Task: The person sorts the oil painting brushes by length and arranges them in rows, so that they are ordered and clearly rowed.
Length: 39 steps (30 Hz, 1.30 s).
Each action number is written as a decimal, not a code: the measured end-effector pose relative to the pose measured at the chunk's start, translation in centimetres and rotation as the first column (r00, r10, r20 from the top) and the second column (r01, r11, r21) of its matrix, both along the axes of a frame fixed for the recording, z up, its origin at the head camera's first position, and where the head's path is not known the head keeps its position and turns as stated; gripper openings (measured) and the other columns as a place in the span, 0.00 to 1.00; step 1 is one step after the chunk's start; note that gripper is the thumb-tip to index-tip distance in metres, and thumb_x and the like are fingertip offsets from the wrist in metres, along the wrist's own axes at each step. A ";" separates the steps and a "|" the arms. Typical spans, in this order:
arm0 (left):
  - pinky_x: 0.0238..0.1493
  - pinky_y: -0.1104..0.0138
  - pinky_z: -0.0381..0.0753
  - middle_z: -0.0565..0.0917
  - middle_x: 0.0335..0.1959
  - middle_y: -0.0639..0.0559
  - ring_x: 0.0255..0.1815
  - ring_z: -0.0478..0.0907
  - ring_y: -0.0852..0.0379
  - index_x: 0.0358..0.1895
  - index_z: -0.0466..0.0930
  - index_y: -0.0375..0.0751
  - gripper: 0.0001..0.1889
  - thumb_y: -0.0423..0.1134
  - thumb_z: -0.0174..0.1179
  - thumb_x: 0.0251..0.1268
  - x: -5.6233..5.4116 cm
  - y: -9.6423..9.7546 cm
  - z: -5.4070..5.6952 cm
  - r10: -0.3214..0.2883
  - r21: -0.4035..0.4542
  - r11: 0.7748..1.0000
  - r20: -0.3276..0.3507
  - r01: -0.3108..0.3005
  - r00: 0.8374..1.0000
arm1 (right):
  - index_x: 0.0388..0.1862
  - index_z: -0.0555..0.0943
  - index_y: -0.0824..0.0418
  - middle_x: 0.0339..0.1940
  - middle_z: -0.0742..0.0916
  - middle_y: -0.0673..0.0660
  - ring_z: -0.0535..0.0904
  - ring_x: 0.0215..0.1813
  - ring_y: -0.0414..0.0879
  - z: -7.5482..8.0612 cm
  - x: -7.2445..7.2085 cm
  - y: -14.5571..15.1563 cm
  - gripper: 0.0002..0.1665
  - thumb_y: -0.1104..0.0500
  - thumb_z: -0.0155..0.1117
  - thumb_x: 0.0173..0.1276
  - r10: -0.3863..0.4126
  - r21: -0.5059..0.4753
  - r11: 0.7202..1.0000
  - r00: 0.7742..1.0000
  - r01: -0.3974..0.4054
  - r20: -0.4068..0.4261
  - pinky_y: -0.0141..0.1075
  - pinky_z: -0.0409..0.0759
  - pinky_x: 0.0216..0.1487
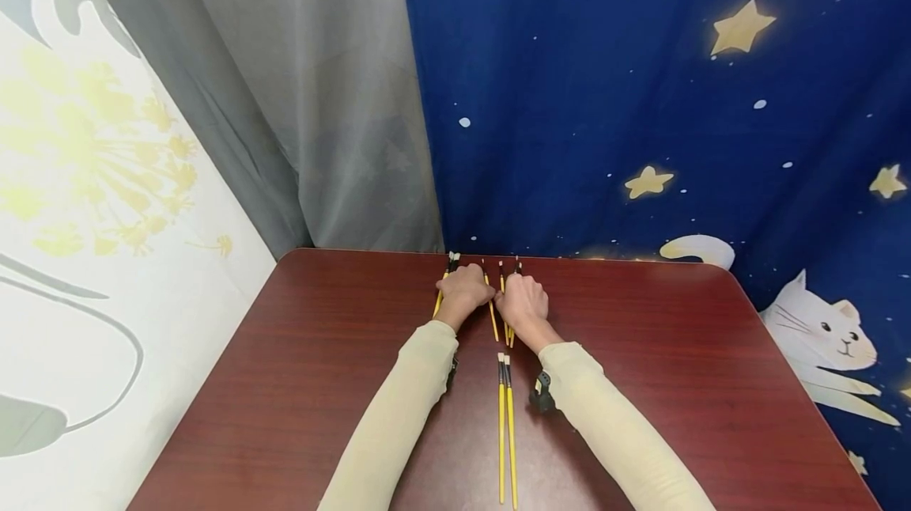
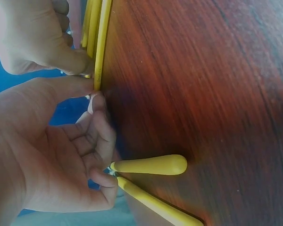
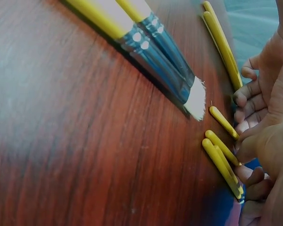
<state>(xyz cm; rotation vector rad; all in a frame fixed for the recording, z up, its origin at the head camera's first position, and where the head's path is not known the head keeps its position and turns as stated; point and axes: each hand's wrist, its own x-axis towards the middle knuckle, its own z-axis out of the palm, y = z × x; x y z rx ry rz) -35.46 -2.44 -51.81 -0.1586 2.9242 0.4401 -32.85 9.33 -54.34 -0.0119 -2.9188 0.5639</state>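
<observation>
Thin paintbrushes with yellow handles lie in a row at the table's far edge. With thumb and forefinger my left hand [image 1: 466, 287] pinches the single middle paintbrush [image 1: 493, 319]; its other fingers curl beside two paintbrushes [image 2: 151, 165] on the left. Close by, my right hand [image 1: 525, 301] has thumb and fingertips on a paintbrush [image 3: 220, 145] of the right-hand group. Other handles [image 3: 218, 162] of that group lie beside it, partly hidden by the fingers. The two thumbs are nearly together.
Two larger paintbrushes [image 1: 505, 432] with pale flat bristles lie side by side between my forearms, bristles pointing away. The reddish-brown table [image 1: 299, 384] ends at a grey curtain [image 1: 356, 139] and a blue starry curtain [image 1: 569, 100].
</observation>
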 end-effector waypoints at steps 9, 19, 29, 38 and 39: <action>0.54 0.46 0.84 0.91 0.48 0.42 0.44 0.86 0.43 0.48 0.89 0.43 0.23 0.57 0.69 0.61 0.2 -0.7 0.5 0.011 0.074 0.997 -0.006 -0.011 1.000 | 0.13 0.78 0.55 0.26 0.88 0.61 0.88 0.34 0.60 0.4 -0.1 1.2 0.22 0.48 0.71 0.62 -0.052 -0.145 0.988 0.998 0.056 0.030 0.53 0.84 0.35; 0.41 0.57 0.80 0.86 0.32 0.50 0.33 0.79 0.51 0.30 0.85 0.47 0.19 0.59 0.69 0.64 0.0 -0.3 2.4 -0.036 0.137 0.990 -0.016 0.038 0.999 | 0.15 0.83 0.50 0.21 0.87 0.49 0.85 0.32 0.54 1.5 -0.6 4.0 0.19 0.44 0.69 0.64 -0.080 -0.314 0.945 0.996 0.088 0.039 0.44 0.78 0.30; 0.30 0.63 0.71 0.77 0.18 0.56 0.25 0.76 0.53 0.27 0.88 0.43 0.20 0.56 0.67 0.69 -0.5 1.3 3.2 -0.128 0.249 0.960 -0.029 0.131 0.991 | 0.22 0.88 0.54 0.22 0.88 0.50 0.85 0.34 0.53 2.0 -0.7 7.8 0.18 0.46 0.68 0.69 -0.111 -0.334 0.933 0.990 0.133 0.085 0.43 0.78 0.33; 0.35 0.60 0.75 0.79 0.24 0.53 0.28 0.78 0.51 0.22 0.80 0.50 0.21 0.57 0.68 0.69 0.1 4.4 2.2 -0.095 0.219 0.970 -0.063 0.107 0.993 | 0.22 0.86 0.53 0.21 0.86 0.50 0.84 0.33 0.53 1.7 -0.3 9.6 0.18 0.46 0.67 0.68 -0.108 -0.297 0.945 0.988 0.138 0.113 0.43 0.76 0.31; 0.36 0.59 0.76 0.82 0.27 0.53 0.29 0.79 0.51 0.24 0.82 0.50 0.19 0.57 0.68 0.69 0.1 4.8 2.1 -0.094 0.207 0.973 -0.064 0.105 0.994 | 0.22 0.87 0.53 0.23 0.87 0.50 0.85 0.33 0.54 1.7 -0.3 9.7 0.18 0.45 0.67 0.68 -0.106 -0.289 0.948 0.987 0.136 0.118 0.44 0.77 0.31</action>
